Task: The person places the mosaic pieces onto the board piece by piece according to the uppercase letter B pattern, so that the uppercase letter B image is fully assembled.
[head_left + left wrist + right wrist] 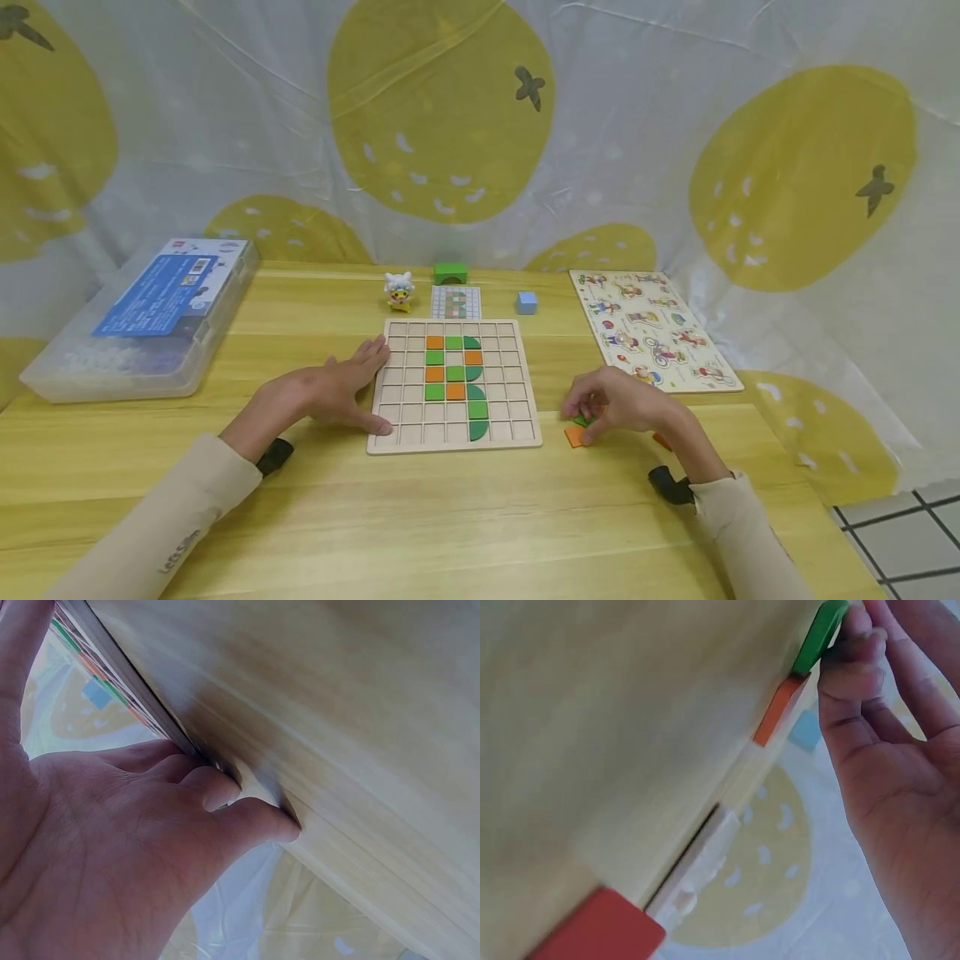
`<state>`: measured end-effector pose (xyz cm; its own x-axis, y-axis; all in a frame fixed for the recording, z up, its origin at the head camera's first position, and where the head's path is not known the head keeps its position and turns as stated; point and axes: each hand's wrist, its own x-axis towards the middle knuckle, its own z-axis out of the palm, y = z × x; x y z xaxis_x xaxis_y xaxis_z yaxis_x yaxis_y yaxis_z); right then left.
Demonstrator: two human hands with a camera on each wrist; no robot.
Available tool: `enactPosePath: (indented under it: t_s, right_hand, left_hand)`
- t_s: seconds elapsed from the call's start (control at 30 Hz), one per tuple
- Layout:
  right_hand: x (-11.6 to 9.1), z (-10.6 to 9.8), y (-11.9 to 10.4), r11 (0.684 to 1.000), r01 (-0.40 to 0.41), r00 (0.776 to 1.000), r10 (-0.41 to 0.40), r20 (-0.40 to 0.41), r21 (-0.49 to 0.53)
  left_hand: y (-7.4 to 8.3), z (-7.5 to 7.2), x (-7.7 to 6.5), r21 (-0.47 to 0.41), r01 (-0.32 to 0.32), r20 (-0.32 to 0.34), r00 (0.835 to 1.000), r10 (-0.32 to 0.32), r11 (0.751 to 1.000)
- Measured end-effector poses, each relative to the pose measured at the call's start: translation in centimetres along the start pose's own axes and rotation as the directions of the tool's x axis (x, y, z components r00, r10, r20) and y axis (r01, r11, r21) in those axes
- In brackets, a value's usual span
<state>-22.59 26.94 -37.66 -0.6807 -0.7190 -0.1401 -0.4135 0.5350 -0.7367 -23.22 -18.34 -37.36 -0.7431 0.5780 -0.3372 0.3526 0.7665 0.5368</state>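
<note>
A square wooden grid board (408, 414) lies on the table, with orange, green square and dark green rounded tiles (477, 409) in some of its cells. My left hand (333, 392) is spread along the board's left edge, its thumb on the lower left corner; the left wrist view shows fingers (259, 821) touching the tabletop beside the rim. Right of the board, my right hand (622, 402) pinches a green tile (821, 637) with curled fingers. An orange tile (574, 437) lies right by it. Another orange tile (662, 442) shows partly under the right wrist.
Behind the board are a pattern card (456, 303), a green block (450, 273), a small figurine (399, 292) and a blue cube (527, 302). A picture puzzle board (652, 333) lies at right, a clear plastic box (142, 325) at left. A patterned curtain (622, 125) hangs behind.
</note>
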Motion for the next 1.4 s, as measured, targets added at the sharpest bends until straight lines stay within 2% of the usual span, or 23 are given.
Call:
enactPosePath:
  t_s: [0.53, 0.73, 0.83, 0.93, 1.13, 1.27, 1.4]
  right_hand:
    - [0.1, 0.3, -0.7, 0.996, -0.074, 0.997, 0.074, 0.0, -0.049]
    - [0.2, 0.2, -1.0, 0.996, -0.067, 0.998, 0.067, 0.011, -0.067]
    - [0.6, 0.1, -1.3, 0.998, -0.032, 0.999, 0.032, 0.011, -0.048]
    - [2.1, 0.7, -2.2, 1.0, 0.02, 1.0, -0.02, 0.006, 0.018]
    - [7.6, 3.9, -5.8, 0.991, 0.084, 0.996, -0.083, -0.013, 0.1]
    - [10.0, 5.8, -7.4, 0.993, 0.087, 0.996, -0.085, -0.034, 0.074]
    - [10.6, 6.6, -8.0, 0.998, 0.053, 0.997, -0.051, -0.055, 0.044]
  left_hand:
    - [0.2, -0.1, 0.0, -0.005, 0.016, 0.011, 1.0, -0.016, 1.0]
    - [0.2, 0.0, 0.0, -0.005, 0.015, 0.009, 1.0, -0.015, 1.0]
    - [0.2, 0.0, 0.0, -0.014, 0.011, 0.006, 1.0, -0.011, 1.0]
    - [0.1, 0.0, -0.2, -0.019, 0.007, 0.001, 1.0, -0.007, 1.0]
    - [0.0, 0.0, -0.6, -0.022, 0.016, -0.001, 1.0, -0.016, 1.0]
    - [0.1, 0.1, -0.4, -0.019, 0.014, -0.003, 1.0, -0.014, 1.0]
    - [0.1, 0.1, -0.2, -0.017, 0.02, -0.002, 1.0, -0.02, 1.0]
